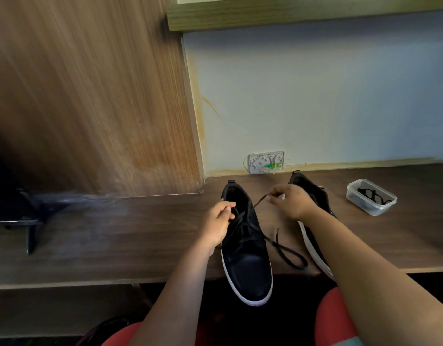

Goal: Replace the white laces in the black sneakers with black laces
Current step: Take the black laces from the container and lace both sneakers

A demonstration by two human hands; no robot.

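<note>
A black sneaker with a white sole [248,268] lies on the wooden desk, its toe over the front edge. A black lace [288,253] is threaded through its eyelets, and one end loops loose on the desk to its right. My left hand [216,224] grips the upper left side of the lacing. My right hand [291,201] pinches the other lace end and holds it taut above the shoe. The second black sneaker [315,248] lies behind my right forearm, mostly hidden.
A clear plastic tub [371,197] with a black lace inside stands at the right on the desk [140,240]. A white socket box [265,162] sits at the wall. A dark stand [28,213] is at the left. A wooden panel rises at back left.
</note>
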